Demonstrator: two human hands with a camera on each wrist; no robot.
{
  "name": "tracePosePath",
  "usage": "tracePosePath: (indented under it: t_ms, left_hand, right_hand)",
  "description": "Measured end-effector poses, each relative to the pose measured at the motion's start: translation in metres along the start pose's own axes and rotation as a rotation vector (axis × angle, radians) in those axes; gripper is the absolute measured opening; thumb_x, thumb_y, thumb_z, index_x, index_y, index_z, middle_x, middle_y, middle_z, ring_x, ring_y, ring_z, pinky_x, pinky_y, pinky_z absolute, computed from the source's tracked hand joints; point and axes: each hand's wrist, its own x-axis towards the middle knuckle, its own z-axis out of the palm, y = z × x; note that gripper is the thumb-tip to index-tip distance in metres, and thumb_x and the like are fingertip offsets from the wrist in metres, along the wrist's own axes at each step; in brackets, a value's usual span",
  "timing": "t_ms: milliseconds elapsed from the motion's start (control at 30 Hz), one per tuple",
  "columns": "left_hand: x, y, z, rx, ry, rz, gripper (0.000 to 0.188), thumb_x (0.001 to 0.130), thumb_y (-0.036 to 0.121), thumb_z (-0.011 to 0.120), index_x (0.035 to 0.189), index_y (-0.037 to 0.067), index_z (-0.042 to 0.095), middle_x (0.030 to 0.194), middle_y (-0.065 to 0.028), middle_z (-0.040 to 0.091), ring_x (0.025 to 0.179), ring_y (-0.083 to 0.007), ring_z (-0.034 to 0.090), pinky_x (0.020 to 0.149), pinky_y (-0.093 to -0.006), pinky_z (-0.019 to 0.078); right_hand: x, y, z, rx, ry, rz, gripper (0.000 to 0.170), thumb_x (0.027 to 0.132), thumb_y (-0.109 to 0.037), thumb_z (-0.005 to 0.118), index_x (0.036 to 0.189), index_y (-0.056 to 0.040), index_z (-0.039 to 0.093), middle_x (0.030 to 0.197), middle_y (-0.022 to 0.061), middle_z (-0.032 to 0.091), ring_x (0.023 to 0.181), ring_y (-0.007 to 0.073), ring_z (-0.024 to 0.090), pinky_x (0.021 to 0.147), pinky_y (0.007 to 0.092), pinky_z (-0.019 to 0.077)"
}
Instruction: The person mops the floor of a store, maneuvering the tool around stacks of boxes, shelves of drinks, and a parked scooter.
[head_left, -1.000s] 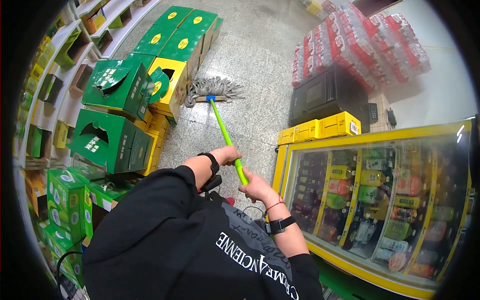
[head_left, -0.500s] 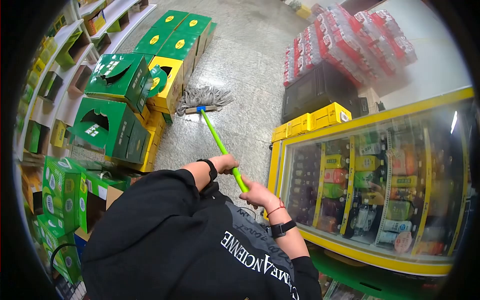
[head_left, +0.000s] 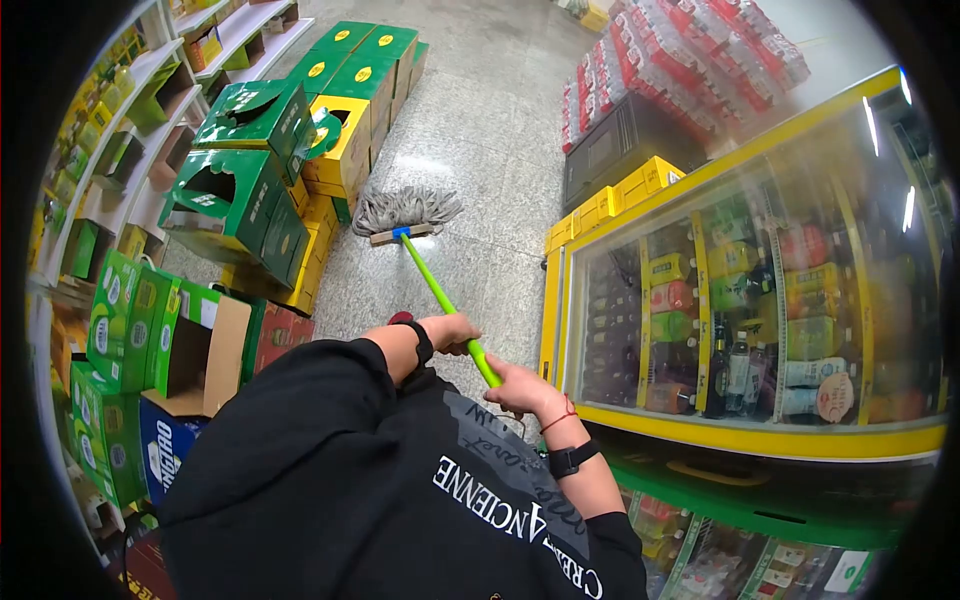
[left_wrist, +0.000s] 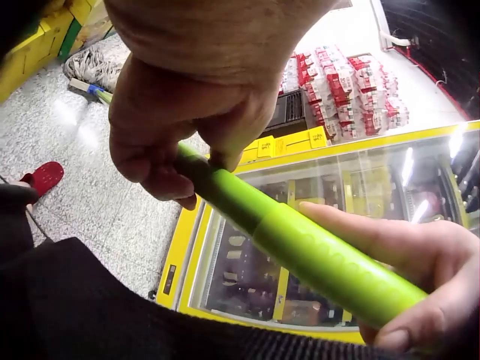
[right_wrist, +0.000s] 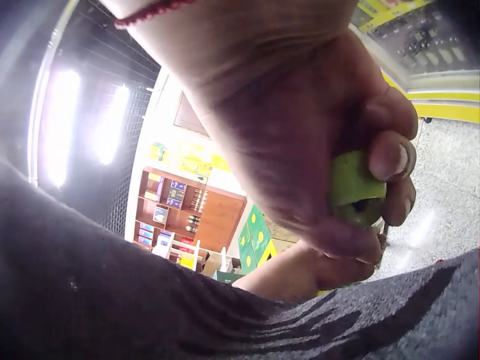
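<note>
A mop with a grey string head (head_left: pixel 408 209) lies on the floor, its blue joint and bright green handle (head_left: pixel 428 277) slanting back to the person. The left hand (head_left: pixel 451 333) grips the handle partway up, fingers curled round it in the left wrist view (left_wrist: pixel 191 112). Nearer the body, the right hand (head_left: pixel 520 388) holds the handle's top end. In the right wrist view the right hand (right_wrist: pixel 300 150) wraps the green end (right_wrist: pixel 358 187), fingers curled over it.
Green and yellow cartons (head_left: pixel 240 205) line the left, before white shelves (head_left: pixel 150 140). On the right stand a glass-topped drinks cooler (head_left: pixel 740 310) with a yellow frame, a black box (head_left: pixel 620 145) and red-and-white bottle packs (head_left: pixel 670 70). Speckled floor (head_left: pixel 480 170) runs between.
The mop head sits slightly lower in the head view than a second ago, its strings spread beyond the bar. Cooler and cartons have shifted in view. Both hands keep their hold on the handle.
</note>
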Motion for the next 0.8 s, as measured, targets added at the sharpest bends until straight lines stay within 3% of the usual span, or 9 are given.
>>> tracePosePath:
  t_ms: [100,467,567,733,800]
  left_hand:
    - [0.003,-0.016,0.011,0.016,-0.019,-0.015,0.038,0.083,0.037,0.05,0.074,0.002,0.062,0.063,-0.0083,0.057,0.045,-0.0162,0.046,0.042,-0.0291,0.0352]
    - [-0.016,-0.024,0.017,0.018,-0.066,0.007,0.038,0.083,0.036,0.049,0.073,0.002,0.062,0.059,-0.007,0.056,0.043,-0.0157,0.048,0.04,-0.0282,0.036]
    - [-0.013,-0.023,0.005,0.022,-0.053,0.016,0.039,0.083,0.038,0.05,0.07,0.002,0.061,0.056,-0.0061,0.053,0.042,-0.0156,0.046,0.039,-0.0271,0.0335]
    - [-0.006,-0.031,-0.035,0.066,-0.044,0.028,0.039,0.083,0.037,0.05,0.069,0.002,0.06,0.055,-0.0057,0.052,0.041,-0.0155,0.045,0.038,-0.0269,0.0335]
    - [-0.001,-0.033,-0.058,0.103,-0.061,0.012,0.039,0.083,0.036,0.047,0.073,0.002,0.064,0.061,-0.0082,0.059,0.045,-0.0179,0.051,0.042,-0.0313,0.0379]
  right_hand:
    - [-0.017,-0.002,0.01,-0.028,0.001,-0.011,0.063,0.073,-0.015,0.053,0.132,-0.0082,0.032,0.069,0.0131,0.058,0.051,0.019,0.055,0.046,0.031,0.0459]
    - [-0.025,-0.002,0.023,-0.095,0.024,-0.046,0.063,0.072,-0.018,0.056,0.13,-0.0088,0.034,0.076,0.0147,0.06,0.057,0.0214,0.058,0.051,0.0325,0.0468]
    - [-0.02,-0.016,0.017,-0.03,-0.014,-0.016,0.073,0.074,-0.019,0.057,0.138,-0.0128,0.023,0.066,0.009,0.055,0.047,0.016,0.051,0.042,0.0291,0.0423]
    - [0.008,-0.047,0.019,-0.074,0.008,0.012,0.074,0.073,-0.022,0.058,0.137,-0.0121,0.024,0.072,0.0127,0.059,0.054,0.0185,0.055,0.048,0.0306,0.0453]
    - [0.019,-0.066,0.016,-0.058,0.002,0.029,0.074,0.073,-0.023,0.058,0.137,-0.012,0.025,0.074,0.014,0.06,0.056,0.0192,0.057,0.05,0.0312,0.0461]
